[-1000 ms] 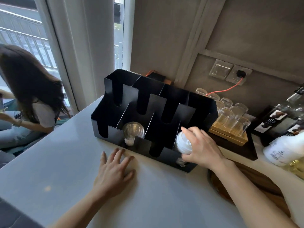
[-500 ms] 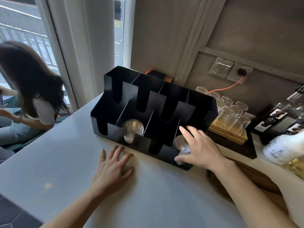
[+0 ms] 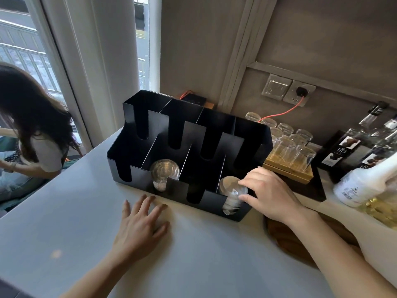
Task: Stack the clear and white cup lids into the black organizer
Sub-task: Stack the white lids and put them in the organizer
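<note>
The black organizer (image 3: 251, 134) stands on the white counter, with several slotted compartments. A stack of clear lids (image 3: 164, 172) sits in the front compartment second from the left. A stack of white lids (image 3: 231, 191) sits in the front right compartment. My right hand (image 3: 270, 193) hovers at that compartment's right edge, fingers spread, thumb and fingertips touching the white stack. My left hand (image 3: 140, 227) lies flat on the counter in front of the organizer, fingers apart, holding nothing.
Upturned drinking glasses (image 3: 294, 147) stand on a wooden tray right of the organizer. Bottles (image 3: 365, 181) crowd the far right. A round wooden board (image 3: 287, 239) lies under my right forearm. A person (image 3: 28, 130) sits at the left by the window.
My right hand lowered the white lid stack into the front right compartment, and its fingers have loosened around the stack. My left hand stayed flat on the counter.
</note>
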Tool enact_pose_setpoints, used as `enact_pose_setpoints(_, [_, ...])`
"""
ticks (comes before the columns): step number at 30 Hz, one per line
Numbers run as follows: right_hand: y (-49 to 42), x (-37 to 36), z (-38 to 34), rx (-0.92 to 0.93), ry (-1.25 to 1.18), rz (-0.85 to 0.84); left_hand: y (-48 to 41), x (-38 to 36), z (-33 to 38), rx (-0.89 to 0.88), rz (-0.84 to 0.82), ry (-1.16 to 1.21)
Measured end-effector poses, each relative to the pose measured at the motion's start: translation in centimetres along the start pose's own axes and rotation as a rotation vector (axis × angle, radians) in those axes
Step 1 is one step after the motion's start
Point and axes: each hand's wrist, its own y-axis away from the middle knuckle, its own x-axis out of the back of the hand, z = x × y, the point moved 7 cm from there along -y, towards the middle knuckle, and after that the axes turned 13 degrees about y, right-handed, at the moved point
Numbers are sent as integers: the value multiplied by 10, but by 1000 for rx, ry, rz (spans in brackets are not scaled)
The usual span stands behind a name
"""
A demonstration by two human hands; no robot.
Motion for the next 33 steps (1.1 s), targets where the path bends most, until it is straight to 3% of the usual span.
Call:
enact_pose_setpoints(10, [-12, -17, -17, -37, 84, -171, 0, -1, -3, 13, -1, 35])
enact_pose_setpoints(28, [-13, -25, -40, -42, 92, -156, 1, 0, -2, 3, -2, 35])
enact_pose_setpoints(33, [-11, -27, -35, -92, 14, -220, 0, 1, -3, 4, -7, 36])
